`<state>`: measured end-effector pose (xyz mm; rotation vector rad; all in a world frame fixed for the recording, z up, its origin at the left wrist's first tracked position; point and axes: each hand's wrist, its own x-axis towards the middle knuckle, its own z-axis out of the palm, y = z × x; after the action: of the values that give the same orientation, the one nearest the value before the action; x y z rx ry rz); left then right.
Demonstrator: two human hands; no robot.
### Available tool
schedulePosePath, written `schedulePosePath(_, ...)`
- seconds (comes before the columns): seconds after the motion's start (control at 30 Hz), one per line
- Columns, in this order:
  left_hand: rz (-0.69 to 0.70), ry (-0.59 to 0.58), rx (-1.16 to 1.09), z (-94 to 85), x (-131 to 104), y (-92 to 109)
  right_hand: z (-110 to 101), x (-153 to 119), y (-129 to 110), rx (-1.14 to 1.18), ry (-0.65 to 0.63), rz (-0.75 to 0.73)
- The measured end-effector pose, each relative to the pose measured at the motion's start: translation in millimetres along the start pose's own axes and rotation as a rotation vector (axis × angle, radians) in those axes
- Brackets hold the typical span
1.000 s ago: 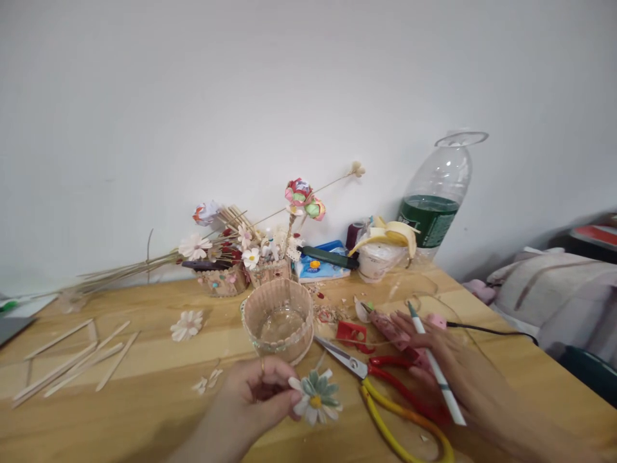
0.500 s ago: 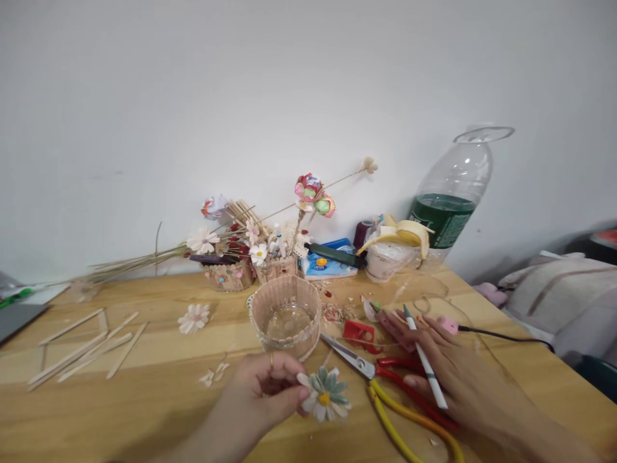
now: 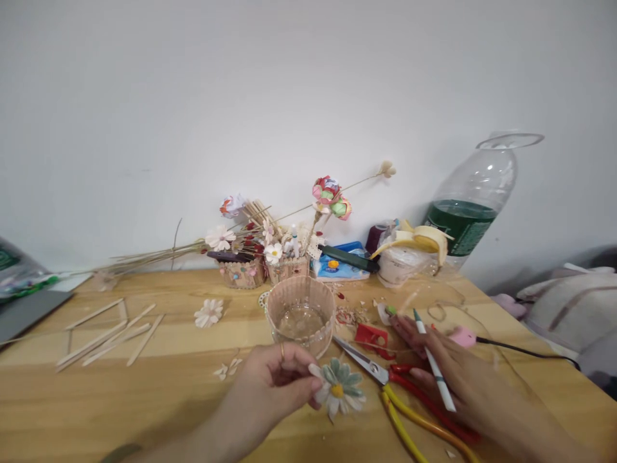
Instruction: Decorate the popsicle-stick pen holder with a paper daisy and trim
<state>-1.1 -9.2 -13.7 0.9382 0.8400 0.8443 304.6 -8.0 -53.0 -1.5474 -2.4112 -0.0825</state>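
My left hand [image 3: 282, 379] is closed in a pinch on the edge of a paper flower [image 3: 340, 389], which has white and green-tinted petals and a yellow centre. In my right hand [image 3: 450, 370], a white marker [image 3: 436, 370] with a green tip lies slanted between the fingers. That hand rests low over the table, its fingertips reaching toward a small white and green scrap [image 3: 387, 312]. Beneath its palm side lie scissors [image 3: 385, 379] with red and yellow handles, blades open. A round cup edged with craft sticks [image 3: 301, 315] stands just beyond the flower.
Craft sticks [image 3: 106, 334] and a pale flower [image 3: 209, 313] lie left on the table. Decorated boxes with flowers [image 3: 241, 273], a tissue pack [image 3: 340, 267], a tub under a banana peel [image 3: 400, 263] and a large bottle [image 3: 470, 199] line the wall. A pink glue-gun-like tip or plug [image 3: 465, 336] trails a black cable.
The view has turned slightly left, so everything sits farther right in the picture. Both hands keep their holds on the flower and the marker, with little other movement.
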Motion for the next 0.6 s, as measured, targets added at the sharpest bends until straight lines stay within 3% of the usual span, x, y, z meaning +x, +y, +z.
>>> schedulePosePath(0.17,0.004,0.006,0.028,-2.2,-0.1,0.6,6.4,-4.6,4.9,0.034,-0.088,0.005)
schedulePosePath(0.37,0.032,-0.008,0.047,-3.3,1.0,-1.5,10.6,-4.3,5.0,0.077,-0.076,0.018)
schedulePosePath(0.5,0.032,-0.010,0.035,-2.9,0.2,-1.6,6.1,-5.0,2.4,0.129,-0.006,0.021)
schedulePosePath(0.6,0.026,0.003,0.037,-1.5,-1.1,0.8,-9.7,-7.1,1.3,0.142,0.127,0.063)
